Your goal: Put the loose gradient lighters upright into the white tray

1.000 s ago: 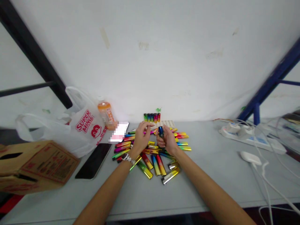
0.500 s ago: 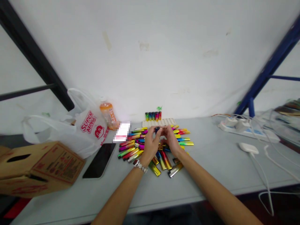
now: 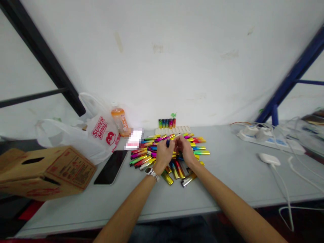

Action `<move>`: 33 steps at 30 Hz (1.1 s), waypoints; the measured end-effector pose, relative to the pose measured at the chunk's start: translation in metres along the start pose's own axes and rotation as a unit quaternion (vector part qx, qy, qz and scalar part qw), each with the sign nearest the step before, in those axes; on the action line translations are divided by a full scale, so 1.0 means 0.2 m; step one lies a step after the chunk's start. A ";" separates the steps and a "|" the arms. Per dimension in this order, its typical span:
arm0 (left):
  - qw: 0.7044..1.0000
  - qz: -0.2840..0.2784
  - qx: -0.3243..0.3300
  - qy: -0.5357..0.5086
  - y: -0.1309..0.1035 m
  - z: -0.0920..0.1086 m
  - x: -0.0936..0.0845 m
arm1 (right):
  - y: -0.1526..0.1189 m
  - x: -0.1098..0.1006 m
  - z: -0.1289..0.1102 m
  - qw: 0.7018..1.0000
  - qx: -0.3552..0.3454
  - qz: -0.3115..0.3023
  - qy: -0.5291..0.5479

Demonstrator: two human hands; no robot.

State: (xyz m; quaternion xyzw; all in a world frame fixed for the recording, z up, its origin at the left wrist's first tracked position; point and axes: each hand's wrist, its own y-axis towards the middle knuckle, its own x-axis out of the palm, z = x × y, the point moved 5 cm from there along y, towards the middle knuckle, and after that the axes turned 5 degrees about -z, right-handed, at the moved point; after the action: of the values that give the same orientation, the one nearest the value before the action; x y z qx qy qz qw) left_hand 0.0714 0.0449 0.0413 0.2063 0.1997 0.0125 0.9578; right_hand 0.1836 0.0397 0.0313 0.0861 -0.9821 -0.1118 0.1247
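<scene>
My left hand [image 3: 163, 157], with a watch on its wrist, is closed around a lighter [image 3: 168, 143] whose dark blue end sticks up by the thumb. Close beside it, my right hand [image 3: 186, 152] has its fingers curled inward; whatever they pinch is hidden. Under and around both hands spreads a loose heap of shiny, multicoloured lighters [image 3: 144, 163], lying with their ends pointing outward. Behind the heap, against the wall, lies a white tray with small holes [image 3: 184, 129]. Several lighters [image 3: 167, 123] stand upright in a row at its left part.
To the left are a black phone [image 3: 110, 167], a cardboard box [image 3: 68, 172], a white plastic bag [image 3: 86, 141], an orange drink bottle [image 3: 119, 119] and a blurred-out white item [image 3: 133, 139]. At right lie a power strip [image 3: 273, 141], a white charger [image 3: 269, 159] and loose cables.
The camera view has shifted slightly. My left hand has turned a little, so the dark end of the lighter now tilts more beside the thumb. Both hands stay together over the heap.
</scene>
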 end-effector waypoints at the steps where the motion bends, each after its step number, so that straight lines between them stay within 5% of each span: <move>1: 1.000 0.002 0.000 -0.001 0.00 0.00 0.00 | 0.00 0.00 0.00 1.000 -0.001 -0.003 -0.004; 7: 0.999 -0.008 0.035 -0.040 -0.02 0.06 -0.04 | 0.00 0.00 0.02 1.000 -0.003 -0.009 -0.024; 16: 0.999 -0.005 0.022 0.029 0.00 0.00 -0.03 | -0.01 0.01 0.02 0.998 0.004 -0.011 -0.057; 28: 0.994 -0.072 0.044 -0.068 -0.05 0.02 -0.01 | -0.05 0.04 -0.11 0.971 -0.122 0.028 -0.204; 33: 0.991 -0.038 0.018 -0.128 -0.03 0.04 -0.04 | -0.03 0.04 -0.10 0.990 -0.048 -0.099 -0.089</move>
State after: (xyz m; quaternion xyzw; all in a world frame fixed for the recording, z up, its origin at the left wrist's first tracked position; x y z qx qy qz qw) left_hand 0.0674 0.0350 0.0475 0.2159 0.0838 -0.0539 0.9713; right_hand 0.1823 0.0286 0.0513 0.1663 -0.9694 -0.1783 0.0290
